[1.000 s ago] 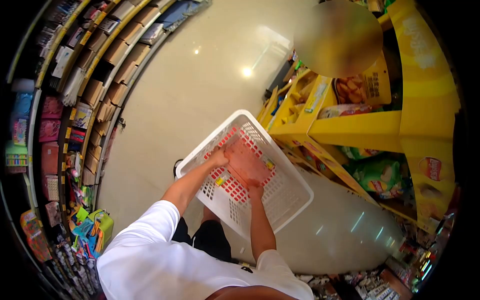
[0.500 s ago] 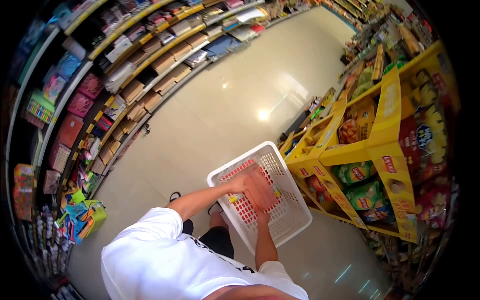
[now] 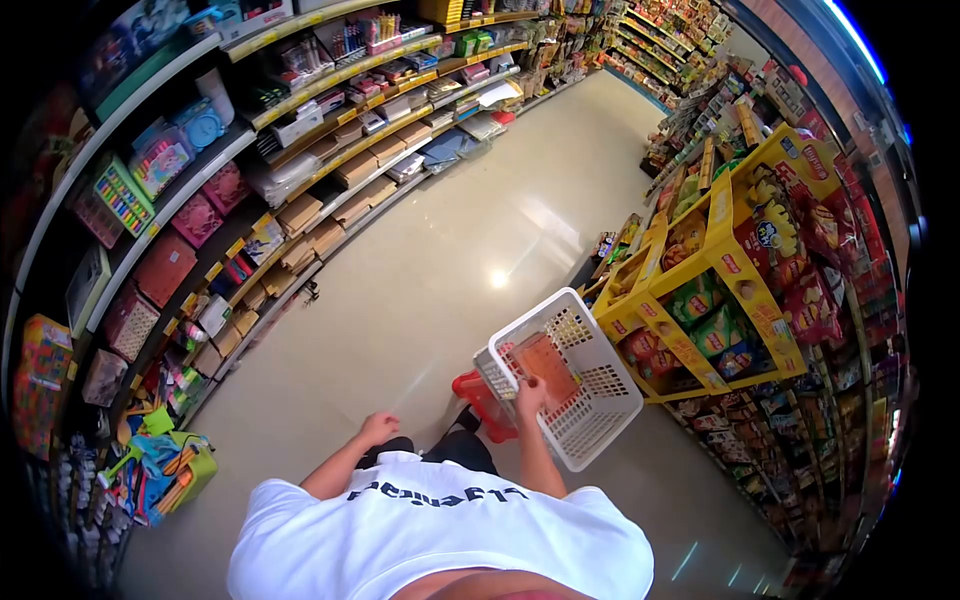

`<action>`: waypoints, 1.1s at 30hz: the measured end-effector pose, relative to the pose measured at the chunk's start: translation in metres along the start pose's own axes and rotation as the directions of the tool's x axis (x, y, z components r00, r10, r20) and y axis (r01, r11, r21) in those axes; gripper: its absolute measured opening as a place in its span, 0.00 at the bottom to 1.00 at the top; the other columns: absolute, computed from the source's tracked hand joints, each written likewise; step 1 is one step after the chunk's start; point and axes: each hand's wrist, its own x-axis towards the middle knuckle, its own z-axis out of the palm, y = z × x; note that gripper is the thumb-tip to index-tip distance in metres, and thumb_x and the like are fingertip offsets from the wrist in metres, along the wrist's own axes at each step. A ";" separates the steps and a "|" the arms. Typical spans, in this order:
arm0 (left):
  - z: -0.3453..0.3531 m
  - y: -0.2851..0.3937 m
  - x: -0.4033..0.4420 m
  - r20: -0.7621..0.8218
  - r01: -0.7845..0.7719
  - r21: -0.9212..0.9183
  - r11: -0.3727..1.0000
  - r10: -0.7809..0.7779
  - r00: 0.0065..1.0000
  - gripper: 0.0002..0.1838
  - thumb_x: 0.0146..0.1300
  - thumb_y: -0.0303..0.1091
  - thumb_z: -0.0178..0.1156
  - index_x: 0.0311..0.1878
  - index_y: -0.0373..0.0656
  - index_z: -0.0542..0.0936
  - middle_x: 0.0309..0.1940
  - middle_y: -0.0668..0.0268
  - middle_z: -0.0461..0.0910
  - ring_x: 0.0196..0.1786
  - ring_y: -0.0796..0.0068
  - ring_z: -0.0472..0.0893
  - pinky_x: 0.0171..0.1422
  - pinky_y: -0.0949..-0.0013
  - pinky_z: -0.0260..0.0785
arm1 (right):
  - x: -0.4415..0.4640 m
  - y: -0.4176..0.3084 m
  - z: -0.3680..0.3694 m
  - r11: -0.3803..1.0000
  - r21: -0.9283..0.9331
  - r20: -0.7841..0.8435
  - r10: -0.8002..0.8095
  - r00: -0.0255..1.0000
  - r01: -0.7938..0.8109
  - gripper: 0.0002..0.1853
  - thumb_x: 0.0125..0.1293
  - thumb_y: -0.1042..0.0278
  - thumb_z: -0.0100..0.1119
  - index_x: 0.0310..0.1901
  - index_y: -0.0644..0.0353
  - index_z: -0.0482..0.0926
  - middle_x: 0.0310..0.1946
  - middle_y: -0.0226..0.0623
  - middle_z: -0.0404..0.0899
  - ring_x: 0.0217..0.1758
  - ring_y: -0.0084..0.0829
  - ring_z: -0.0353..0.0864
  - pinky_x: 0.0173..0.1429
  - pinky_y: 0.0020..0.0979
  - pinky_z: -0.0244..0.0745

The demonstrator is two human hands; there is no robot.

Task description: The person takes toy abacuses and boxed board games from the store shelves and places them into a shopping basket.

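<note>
Holding step: right hand (image 3: 531, 394) grasps white basket (image 3: 608, 430), exact contact indistinct; reddish flat item (image 3: 552, 362) lies inside. Left hand (image 3: 378, 428) hangs released. Moving the basket calls for firm grip.

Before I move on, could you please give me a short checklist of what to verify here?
1. Reddish item inside the white basket: ok, it lies within.
2. Right hand at the basket: ok, it is at the near rim.
3. Right fingers closed around the rim: cannot tell.
4. Left hand on the basket: not ok, it is apart from it.
5. Gap between basket and yellow display: cannot tell, their edges meet in this view.
6. Aisle floor ahead: ok, a bare stretch shows.
</note>
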 end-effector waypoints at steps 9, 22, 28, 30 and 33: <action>-0.102 -0.260 -0.206 -0.132 0.402 0.569 0.717 -0.403 0.906 0.05 0.48 0.34 0.62 0.28 0.44 0.82 0.25 0.63 0.82 0.22 0.68 0.80 0.31 0.69 0.75 | -0.145 -0.030 0.134 0.877 -0.227 0.892 0.012 0.452 0.423 0.30 0.54 0.58 0.60 0.54 0.71 0.68 0.44 0.50 0.77 0.43 0.38 0.79 0.45 0.31 0.74; -0.065 -0.232 -0.276 -0.546 0.444 -0.216 0.870 -0.484 0.684 0.36 0.64 0.58 0.40 0.20 0.31 0.78 0.16 0.50 0.76 0.19 0.55 0.79 0.31 0.58 0.70 | -0.254 -0.087 0.218 0.610 -0.216 0.972 0.060 0.228 0.762 0.29 0.52 0.55 0.59 0.52 0.66 0.72 0.46 0.53 0.76 0.52 0.45 0.74 0.56 0.37 0.69; -0.095 -0.234 -0.261 -0.633 0.529 -0.372 0.763 -0.625 0.457 0.41 0.65 0.61 0.36 0.23 0.24 0.76 0.20 0.37 0.74 0.31 0.39 0.76 0.39 0.49 0.66 | -0.284 -0.120 0.263 0.586 -0.160 0.986 0.067 0.150 0.794 0.28 0.50 0.54 0.58 0.50 0.66 0.74 0.47 0.52 0.75 0.54 0.45 0.73 0.57 0.36 0.69; -0.115 -0.237 -0.265 -0.656 0.485 -0.403 0.776 -0.615 0.437 0.43 0.64 0.62 0.35 0.20 0.24 0.75 0.18 0.41 0.74 0.28 0.42 0.76 0.38 0.50 0.67 | -0.294 -0.122 0.283 0.601 -0.137 0.990 0.062 0.125 0.788 0.28 0.50 0.54 0.59 0.50 0.65 0.74 0.47 0.52 0.75 0.54 0.45 0.73 0.57 0.36 0.69; -0.161 -0.240 -0.246 -0.613 0.417 -0.499 0.759 -0.650 0.449 0.43 0.64 0.63 0.35 0.17 0.26 0.72 0.14 0.46 0.73 0.21 0.49 0.76 0.33 0.52 0.68 | -0.297 -0.133 0.318 0.619 -0.108 0.994 0.061 0.090 0.778 0.29 0.48 0.53 0.60 0.50 0.64 0.74 0.48 0.53 0.75 0.54 0.45 0.73 0.57 0.37 0.68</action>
